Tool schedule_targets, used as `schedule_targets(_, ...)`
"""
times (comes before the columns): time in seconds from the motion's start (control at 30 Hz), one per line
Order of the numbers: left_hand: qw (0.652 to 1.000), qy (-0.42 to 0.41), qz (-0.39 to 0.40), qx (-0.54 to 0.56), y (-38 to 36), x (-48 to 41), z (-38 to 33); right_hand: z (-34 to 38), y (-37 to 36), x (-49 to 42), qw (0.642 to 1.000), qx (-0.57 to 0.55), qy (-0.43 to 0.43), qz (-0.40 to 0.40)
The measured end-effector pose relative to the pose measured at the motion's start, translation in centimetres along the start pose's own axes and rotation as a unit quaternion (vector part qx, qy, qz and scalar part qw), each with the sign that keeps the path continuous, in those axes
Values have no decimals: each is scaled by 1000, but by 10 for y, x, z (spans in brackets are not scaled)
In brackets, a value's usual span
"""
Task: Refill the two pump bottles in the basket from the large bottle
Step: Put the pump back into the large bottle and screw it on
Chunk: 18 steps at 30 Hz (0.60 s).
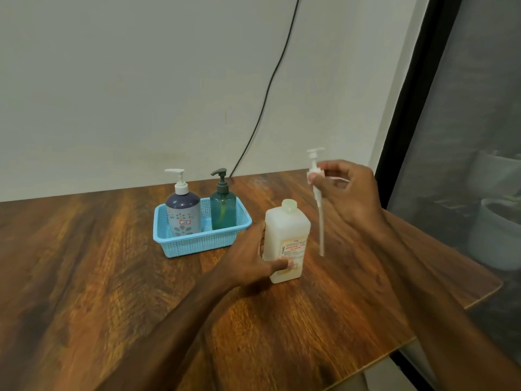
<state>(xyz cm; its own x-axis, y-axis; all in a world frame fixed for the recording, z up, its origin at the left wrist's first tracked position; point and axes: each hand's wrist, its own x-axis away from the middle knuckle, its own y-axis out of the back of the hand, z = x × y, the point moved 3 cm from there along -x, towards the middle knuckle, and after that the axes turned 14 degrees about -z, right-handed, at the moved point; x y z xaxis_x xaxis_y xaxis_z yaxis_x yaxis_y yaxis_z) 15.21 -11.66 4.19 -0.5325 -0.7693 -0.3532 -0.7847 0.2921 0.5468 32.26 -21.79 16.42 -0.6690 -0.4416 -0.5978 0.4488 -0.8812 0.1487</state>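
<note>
On the wooden table [112, 277], the left hand [251, 258] grips the uncapped large white plastic bottle [286, 241] beside the blue mesh basket [197, 241] of two pump bottles, while the right hand [349, 193] pinches its removed white pump [317, 193] aloft.

On a wooden table [98, 263] a large white bottle [290, 232] stands upright with its neck open. The left hand [251, 258] grips it low down, thumb across the label. The right hand [349, 193] pinches a white pump [318, 218] by its collar and holds it in the air just right of the bottle, its long tube hanging slightly tilted. Behind and to the left, a light blue basket [197, 242] holds two upright pump bottles side by side: a dark blue bottle [183, 213] with a white pump and a green bottle [223, 211] with a dark pump. A black cable [270, 86] runs down the wall.
</note>
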Motion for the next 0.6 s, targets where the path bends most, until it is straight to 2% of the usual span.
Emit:
schedule_targets(0.1,1000,-2,0,0,0,1,-1,46,0,-8,994,-109,17,-8)
schedule_targets(0.23,1000,0,7,1,0,1,-2,89,1,-17,984,-162,67,-24)
schedule_targets(0.43,1000,5,8,-2,0,0,-2,115,2,-25,980,-168,103,-13)
schedule_targets(0.6,1000,1,5,1,0,2,-5,96,-8,-18,987,-142,73,1)
